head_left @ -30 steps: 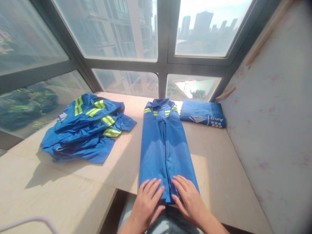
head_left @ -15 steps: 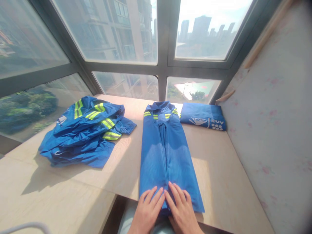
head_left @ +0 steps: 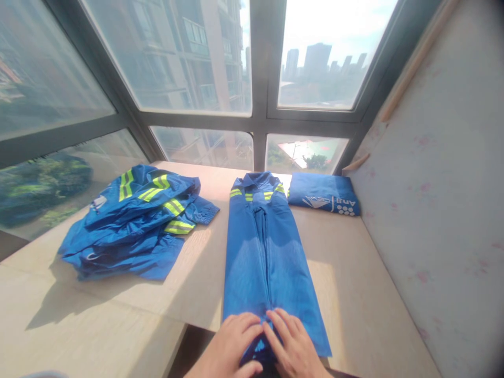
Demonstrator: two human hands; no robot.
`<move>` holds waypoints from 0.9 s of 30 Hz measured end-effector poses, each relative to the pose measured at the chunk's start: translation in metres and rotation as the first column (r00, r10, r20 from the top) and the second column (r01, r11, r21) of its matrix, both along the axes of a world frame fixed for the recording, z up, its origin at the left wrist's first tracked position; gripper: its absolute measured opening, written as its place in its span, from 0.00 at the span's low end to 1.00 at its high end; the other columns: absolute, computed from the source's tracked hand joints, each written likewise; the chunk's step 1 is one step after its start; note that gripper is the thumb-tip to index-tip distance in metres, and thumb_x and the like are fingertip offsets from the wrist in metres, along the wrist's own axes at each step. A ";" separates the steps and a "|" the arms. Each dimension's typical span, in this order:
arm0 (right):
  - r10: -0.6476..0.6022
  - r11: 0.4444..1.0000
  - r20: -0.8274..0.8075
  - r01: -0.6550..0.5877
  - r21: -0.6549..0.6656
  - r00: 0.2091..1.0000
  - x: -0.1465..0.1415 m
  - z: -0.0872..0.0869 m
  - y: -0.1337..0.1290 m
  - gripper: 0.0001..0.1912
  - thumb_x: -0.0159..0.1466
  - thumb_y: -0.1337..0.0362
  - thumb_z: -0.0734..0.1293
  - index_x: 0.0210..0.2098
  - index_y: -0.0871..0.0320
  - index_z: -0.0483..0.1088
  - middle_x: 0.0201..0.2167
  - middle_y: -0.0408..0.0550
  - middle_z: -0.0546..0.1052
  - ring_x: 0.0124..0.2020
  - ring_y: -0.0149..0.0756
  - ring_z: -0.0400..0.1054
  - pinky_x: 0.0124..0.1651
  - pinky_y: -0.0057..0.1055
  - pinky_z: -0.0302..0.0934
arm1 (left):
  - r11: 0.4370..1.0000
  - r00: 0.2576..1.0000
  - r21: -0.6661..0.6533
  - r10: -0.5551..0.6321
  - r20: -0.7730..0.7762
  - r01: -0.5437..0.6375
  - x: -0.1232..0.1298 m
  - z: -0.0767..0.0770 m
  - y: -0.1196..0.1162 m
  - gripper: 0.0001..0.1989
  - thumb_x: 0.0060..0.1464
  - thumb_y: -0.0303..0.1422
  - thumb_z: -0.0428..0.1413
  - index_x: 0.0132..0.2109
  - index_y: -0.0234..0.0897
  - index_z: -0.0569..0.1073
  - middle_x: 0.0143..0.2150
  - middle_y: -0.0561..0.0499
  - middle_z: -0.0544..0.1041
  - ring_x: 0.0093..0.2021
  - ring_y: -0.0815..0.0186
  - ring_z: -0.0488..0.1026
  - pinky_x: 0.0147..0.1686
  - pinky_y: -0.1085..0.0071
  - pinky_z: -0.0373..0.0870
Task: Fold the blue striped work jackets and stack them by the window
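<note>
Folding looks partway. Jacket (head_left: 246,262) on table (head_left: 346,283), running 12 to 6 o'clock, collar (head_left: 258,179) far; sides turned in, lengthwise unfolded. Bundle (head_left: 323,185) at its 1 o'clock, compact; heap (head_left: 118,226) at 10, crumpled, unfolded. Jacket blue, fairly smooth, yellow bands near collar, gap down middle. Left hand (head_left: 236,338) and right hand (head_left: 290,338) at 6, touching near end; whether pinching, cannot tell.

Left hand (head_left: 232,344) curled, right hand (head_left: 290,341) flatter, both backs up, close together, grip hard to tell
</note>
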State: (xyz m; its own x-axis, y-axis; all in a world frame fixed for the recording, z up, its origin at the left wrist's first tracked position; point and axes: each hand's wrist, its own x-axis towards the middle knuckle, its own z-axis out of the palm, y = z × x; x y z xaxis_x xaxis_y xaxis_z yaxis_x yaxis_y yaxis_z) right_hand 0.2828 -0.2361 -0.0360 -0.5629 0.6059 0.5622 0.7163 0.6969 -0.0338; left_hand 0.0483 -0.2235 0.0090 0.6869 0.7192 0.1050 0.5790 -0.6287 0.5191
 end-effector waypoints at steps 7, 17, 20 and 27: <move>0.110 0.991 0.054 -0.106 -0.080 0.992 -0.006 0.011 0.011 0.13 0.69 0.63 0.63 0.52 0.53 0.71 0.39 0.48 0.79 0.41 0.41 0.72 0.43 0.35 0.64 | 0.973 0.989 0.180 0.144 0.019 -0.145 -0.002 0.006 0.091 0.16 0.63 0.28 0.51 0.55 0.40 0.75 0.57 0.43 0.77 0.56 0.59 0.74 0.56 0.61 0.71; 0.271 0.919 0.164 -0.204 -0.338 0.949 0.006 0.047 0.028 0.06 0.65 0.59 0.69 0.40 0.50 0.68 0.28 0.36 0.76 0.26 0.32 0.69 0.19 0.31 0.48 | 0.946 0.965 0.288 -0.074 -0.251 0.147 0.039 -0.006 0.165 0.27 0.63 0.39 0.55 0.68 0.46 0.65 0.73 0.44 0.58 0.73 0.47 0.50 0.68 0.42 0.47; 0.376 0.796 0.088 -0.273 -0.540 0.923 0.014 0.079 0.038 0.02 0.67 0.62 0.67 0.39 0.48 0.70 0.28 0.35 0.77 0.24 0.29 0.67 0.20 0.28 0.48 | 0.945 0.964 0.277 -0.106 -0.245 0.174 0.037 -0.015 0.153 0.30 0.62 0.41 0.56 0.69 0.47 0.63 0.73 0.44 0.58 0.73 0.48 0.50 0.68 0.43 0.48; 0.420 0.199 -0.248 -0.355 -0.913 0.873 0.021 0.167 0.118 0.07 0.60 0.59 0.74 0.36 0.55 0.76 0.28 0.36 0.75 0.30 0.27 0.65 0.32 0.21 0.58 | 0.964 0.978 0.215 -0.123 -0.166 0.158 0.047 -0.025 0.114 0.32 0.57 0.40 0.61 0.68 0.47 0.65 0.72 0.44 0.62 0.71 0.45 0.56 0.66 0.42 0.56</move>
State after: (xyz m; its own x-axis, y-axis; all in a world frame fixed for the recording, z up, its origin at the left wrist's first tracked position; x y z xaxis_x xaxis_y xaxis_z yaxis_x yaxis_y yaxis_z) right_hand 0.3038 -0.1179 0.1312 -0.8945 0.3822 -0.2321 0.3891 0.4097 -0.8251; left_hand 0.0951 -0.1092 -0.0162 0.7996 0.5837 0.1410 0.5367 -0.8000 0.2683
